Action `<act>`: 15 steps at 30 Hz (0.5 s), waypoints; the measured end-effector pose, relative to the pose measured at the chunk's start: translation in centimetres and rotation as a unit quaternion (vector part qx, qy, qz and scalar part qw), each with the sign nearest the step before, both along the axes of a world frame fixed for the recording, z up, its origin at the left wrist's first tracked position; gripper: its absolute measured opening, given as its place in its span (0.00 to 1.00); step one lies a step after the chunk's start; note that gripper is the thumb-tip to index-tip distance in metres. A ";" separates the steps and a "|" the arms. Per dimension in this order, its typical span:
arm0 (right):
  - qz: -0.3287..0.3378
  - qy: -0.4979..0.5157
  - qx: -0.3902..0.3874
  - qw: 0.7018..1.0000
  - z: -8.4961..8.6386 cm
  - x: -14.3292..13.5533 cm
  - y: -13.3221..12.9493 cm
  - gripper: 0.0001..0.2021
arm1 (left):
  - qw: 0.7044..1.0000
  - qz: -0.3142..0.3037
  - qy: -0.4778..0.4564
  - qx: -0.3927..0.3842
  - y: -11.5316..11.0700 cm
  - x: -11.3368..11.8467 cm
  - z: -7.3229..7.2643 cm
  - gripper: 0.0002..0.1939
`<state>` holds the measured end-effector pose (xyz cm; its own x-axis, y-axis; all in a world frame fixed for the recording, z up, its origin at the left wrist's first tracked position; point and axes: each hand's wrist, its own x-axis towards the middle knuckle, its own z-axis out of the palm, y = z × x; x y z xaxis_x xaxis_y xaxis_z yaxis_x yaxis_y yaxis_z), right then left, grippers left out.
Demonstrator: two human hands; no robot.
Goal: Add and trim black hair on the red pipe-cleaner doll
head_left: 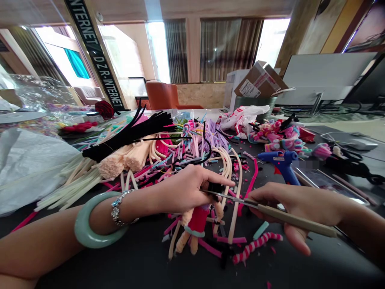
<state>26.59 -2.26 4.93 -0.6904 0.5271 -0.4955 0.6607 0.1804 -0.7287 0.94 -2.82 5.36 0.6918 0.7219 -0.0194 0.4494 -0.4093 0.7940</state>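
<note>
My left hand point(189, 188), with a jade bangle and a bracelet on the wrist, is closed around the top of a small pipe-cleaner doll point(201, 218). The doll has a red dress with a pale blue hem and fuzzy peach limbs; its head is mostly hidden by my fingers, with some black showing. In my right hand point(297, 204) is a pair of scissors point(288, 216), seen edge-on with beige handles. Their thin metal blades reach the black part by my left fingers. Whether the blades touch it I cannot tell.
Bundles of pipe cleaners, black point(129, 134) and peach point(124, 158), lie behind my left arm. A blue glue gun point(281, 162) rests beyond my right hand. A pink striped twist point(257, 247) and scattered clippings lie in front. Finished-looking fuzzy pieces point(279, 136) are piled at back right.
</note>
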 end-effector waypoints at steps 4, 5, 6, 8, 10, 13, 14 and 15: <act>-0.010 0.037 -0.084 0.996 -0.8 -0.1 0.3 0.08 | 1.000 0.002 0.014 -0.007 -0.1 0.0 -0.1 0.29; -0.012 0.036 -0.083 0.996 -0.9 -0.2 0.4 0.06 | 1.000 0.002 0.019 -0.009 -0.1 0.0 -0.1 0.28; -0.017 0.035 -0.074 0.997 -1.0 -0.2 0.4 0.06 | 1.000 0.001 0.024 -0.011 -0.1 0.0 -0.1 0.27; -0.016 0.033 -0.056 0.998 -1.0 -0.3 0.5 0.07 | 0.999 -0.004 0.030 -0.013 -0.1 0.1 -0.1 0.25; -0.013 0.035 -0.038 0.999 -0.9 -0.3 0.5 0.09 | 0.999 -0.012 0.030 -0.015 -0.1 0.1 0.0 0.24; -0.020 0.029 -0.022 0.999 -0.6 -0.4 0.4 0.09 | 1.000 -0.013 0.024 -0.010 -0.1 0.0 0.1 0.24; -0.026 0.025 -0.016 0.999 -0.5 -0.5 0.4 0.09 | 1.000 -0.010 0.020 -0.003 0.0 0.0 0.1 0.24; -0.031 0.021 -0.012 0.999 -0.5 -0.5 0.4 0.09 | 1.000 -0.007 0.018 0.005 0.0 0.0 0.1 0.24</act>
<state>26.08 -1.83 4.43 -0.6776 0.5579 -0.4792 0.6383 0.1224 -0.7600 0.89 -2.84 5.46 0.7007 0.7125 -0.0368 0.4714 -0.4236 0.7735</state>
